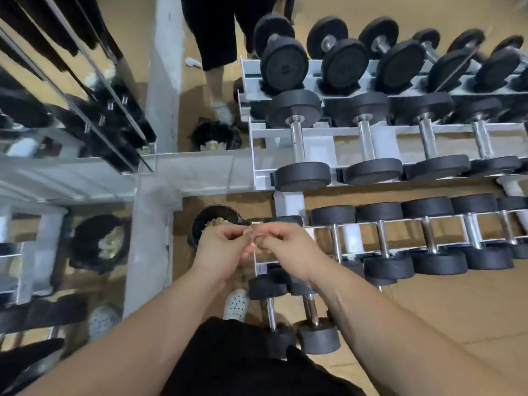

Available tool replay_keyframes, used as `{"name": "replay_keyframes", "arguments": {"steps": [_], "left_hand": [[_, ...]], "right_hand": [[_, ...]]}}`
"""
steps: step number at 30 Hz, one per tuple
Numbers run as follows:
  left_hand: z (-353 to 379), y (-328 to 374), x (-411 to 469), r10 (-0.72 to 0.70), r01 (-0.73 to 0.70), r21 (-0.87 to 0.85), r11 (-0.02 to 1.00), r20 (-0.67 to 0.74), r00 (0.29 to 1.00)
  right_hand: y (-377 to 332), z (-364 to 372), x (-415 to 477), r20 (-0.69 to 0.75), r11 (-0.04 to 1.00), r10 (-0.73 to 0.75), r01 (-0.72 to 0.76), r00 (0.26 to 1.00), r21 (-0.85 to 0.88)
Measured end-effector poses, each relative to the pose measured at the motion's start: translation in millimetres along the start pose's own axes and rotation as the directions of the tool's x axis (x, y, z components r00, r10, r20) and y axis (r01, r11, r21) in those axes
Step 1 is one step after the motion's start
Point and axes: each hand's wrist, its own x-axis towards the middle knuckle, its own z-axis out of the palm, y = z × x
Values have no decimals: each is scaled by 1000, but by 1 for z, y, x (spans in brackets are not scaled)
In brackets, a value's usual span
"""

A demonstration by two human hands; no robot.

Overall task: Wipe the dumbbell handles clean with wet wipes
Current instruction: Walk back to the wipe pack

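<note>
While your left hand (221, 244) and right hand (285, 241) both pinch the wadded wipe (251, 234) between them, the bin (197, 224) sits at eleven o'clock and two floor dumbbells (311, 308) at five — loosen either pinch and the wipe could miss the bin, landing on the floor.

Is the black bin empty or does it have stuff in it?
Not empty. Crumpled pale scraps are piled up inside the bin.

Two hands (221, 248) (288, 242), one wipe (250, 232), one bin (217, 210), two floor dumbbells (270, 310) (311, 308), one rack (288, 202)
</note>
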Motion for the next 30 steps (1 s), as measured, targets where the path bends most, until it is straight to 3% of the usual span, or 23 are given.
{"name": "replay_keyframes", "arguments": {"steps": [3, 7, 13, 17, 20, 24, 30], "left_hand": [[-43, -8, 50, -90, 93, 68, 993, -50, 995], [-87, -29, 115, -242, 249, 77, 965, -95, 966], [-116, -31, 165, -416, 418, 51, 907, -48, 908], [-119, -18, 172, -419, 420, 57, 906, -19, 908], [-109, -10, 167, -346, 349, 53, 936, -61, 936], [-81, 1, 152, -302, 299, 100, 949, 17, 953], [2, 15, 118, -193, 166, 180, 970, 147, 970]], "right_hand": [[-12, 25, 45, 10, 992, 66, -65, 998, -105], [-14, 39, 91, -157, 979, 170, -185, 973, -88], [-26, 38, 115, -217, 967, 156, -193, 964, -164], [-20, 36, 117, -245, 967, 201, -233, 948, -107], [-16, 31, 112, -269, 959, 240, -271, 933, -84], [-10, 16, 91, -304, 956, 285, -293, 909, 19], [25, -36, 23, -435, 961, 264, -275, 861, 39]]}}
